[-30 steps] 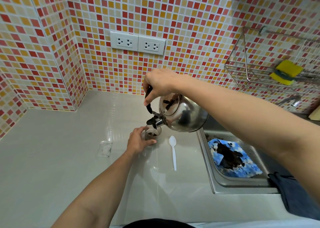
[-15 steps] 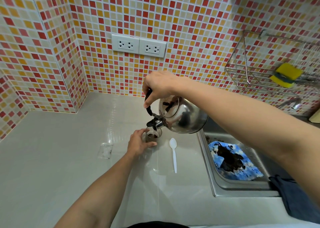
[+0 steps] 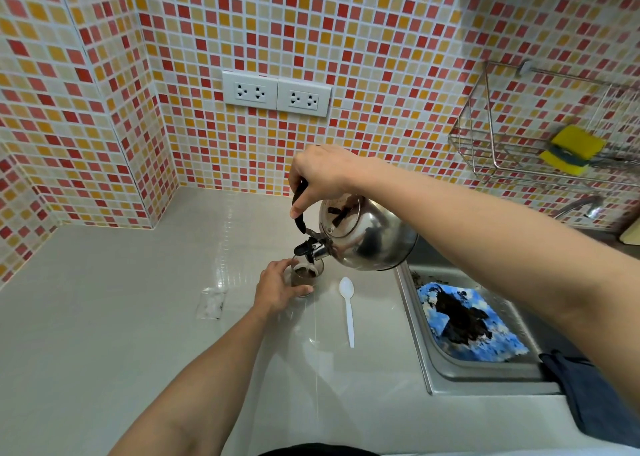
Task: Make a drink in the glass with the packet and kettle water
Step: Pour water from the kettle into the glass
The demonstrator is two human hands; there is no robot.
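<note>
A small clear glass (image 3: 306,275) with dark brown drink in it stands on the grey counter (image 3: 104,334). My left hand (image 3: 278,289) wraps around its left side. My right hand (image 3: 320,175) grips the black handle of a shiny steel kettle (image 3: 367,236), which is tilted with its black spout right over the glass rim. A clear packet (image 3: 210,304) lies flat on the counter to the left of the glass. A white plastic spoon (image 3: 348,308) lies just right of the glass.
A steel sink (image 3: 426,362) to the right holds a blue and black patterned cloth (image 3: 467,320). A dark blue cloth (image 3: 595,396) hangs over the sink's near right edge. A wire rack (image 3: 485,151) with a yellow sponge (image 3: 571,147) hangs on the tiled wall. Two wall sockets (image 3: 277,94) sit above.
The kettle and both hands hold nearly the same pose over the glass. The drink in the glass looks a little higher.
</note>
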